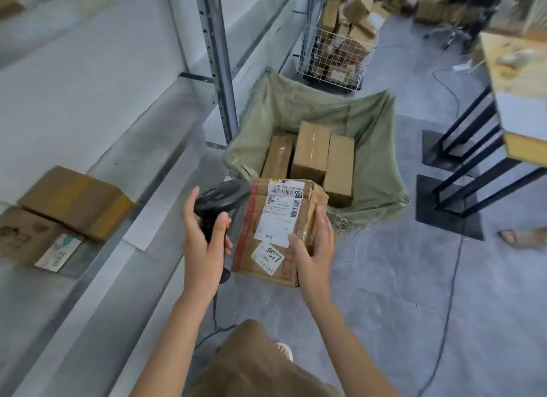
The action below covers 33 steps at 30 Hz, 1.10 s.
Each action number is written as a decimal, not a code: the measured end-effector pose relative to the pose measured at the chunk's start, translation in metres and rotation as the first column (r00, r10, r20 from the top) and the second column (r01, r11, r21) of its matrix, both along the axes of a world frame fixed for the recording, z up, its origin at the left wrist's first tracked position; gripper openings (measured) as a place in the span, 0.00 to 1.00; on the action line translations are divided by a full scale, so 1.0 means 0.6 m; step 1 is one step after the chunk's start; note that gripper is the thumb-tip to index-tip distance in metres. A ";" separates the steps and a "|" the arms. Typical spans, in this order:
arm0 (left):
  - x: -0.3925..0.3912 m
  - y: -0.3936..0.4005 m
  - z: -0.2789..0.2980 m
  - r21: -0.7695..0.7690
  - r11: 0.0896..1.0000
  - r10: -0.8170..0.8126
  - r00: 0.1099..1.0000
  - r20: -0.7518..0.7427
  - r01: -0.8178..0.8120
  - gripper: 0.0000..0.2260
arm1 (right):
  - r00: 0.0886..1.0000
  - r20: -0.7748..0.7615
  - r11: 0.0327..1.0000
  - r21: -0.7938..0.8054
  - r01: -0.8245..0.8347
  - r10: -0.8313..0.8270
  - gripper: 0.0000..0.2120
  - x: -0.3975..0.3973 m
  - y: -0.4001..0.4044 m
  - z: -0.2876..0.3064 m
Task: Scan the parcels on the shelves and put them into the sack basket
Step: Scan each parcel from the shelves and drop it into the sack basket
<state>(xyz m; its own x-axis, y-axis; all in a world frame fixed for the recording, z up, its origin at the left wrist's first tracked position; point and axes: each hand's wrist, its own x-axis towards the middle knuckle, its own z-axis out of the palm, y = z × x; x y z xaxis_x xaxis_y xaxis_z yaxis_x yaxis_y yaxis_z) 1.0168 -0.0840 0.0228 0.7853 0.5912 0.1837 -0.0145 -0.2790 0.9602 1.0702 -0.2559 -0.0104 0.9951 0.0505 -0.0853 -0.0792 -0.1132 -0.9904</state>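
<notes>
Parcel (278, 231) held label-up just short of the sack basket (381, 148), right hand (313, 248) curled round its near right corner, presumably so the barcode faces the scanner (220, 198) that the left hand (204, 242) grips by the handle. Scanner window is hidden; beam not visible, label print too small to read. Two more boxes (74, 201) wait on the shelf (124, 148).

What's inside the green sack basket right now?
Three brown cardboard boxes stand side by side in the sack basket. The held parcel covers its near edge, so anything there is hidden.
</notes>
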 end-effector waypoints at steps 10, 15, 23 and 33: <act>0.193 0.004 -0.015 -0.060 0.996 -0.066 0.997 0.048 0.069 0.22 | 0.941 -0.319 0.989 0.054 0.135 -0.111 0.31 0.232 -0.041 -0.024; 0.304 0.021 -0.043 -0.136 0.989 -0.059 0.997 -0.041 0.053 0.23 | 0.703 -0.707 0.933 0.296 0.204 0.071 0.17 0.340 -0.026 -0.045; 0.424 0.019 -0.087 -0.226 0.963 -0.202 0.945 -0.256 0.145 0.23 | 0.495 -0.867 0.933 0.222 0.283 0.056 0.13 0.426 -0.015 -0.083; 0.446 0.001 -0.096 -0.238 0.965 -0.189 0.927 -0.325 0.113 0.22 | 0.836 -0.537 0.994 -0.055 0.097 -0.111 0.39 0.384 0.009 -0.027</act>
<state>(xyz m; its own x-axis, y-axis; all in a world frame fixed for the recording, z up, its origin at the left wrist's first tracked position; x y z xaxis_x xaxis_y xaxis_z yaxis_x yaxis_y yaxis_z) 1.2846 -0.0834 -0.0350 0.8604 0.4561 -0.2274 0.2988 -0.0898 0.9501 1.3004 -0.2507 -0.0268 0.7909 -0.0602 -0.6090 -0.6118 -0.0981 -0.7849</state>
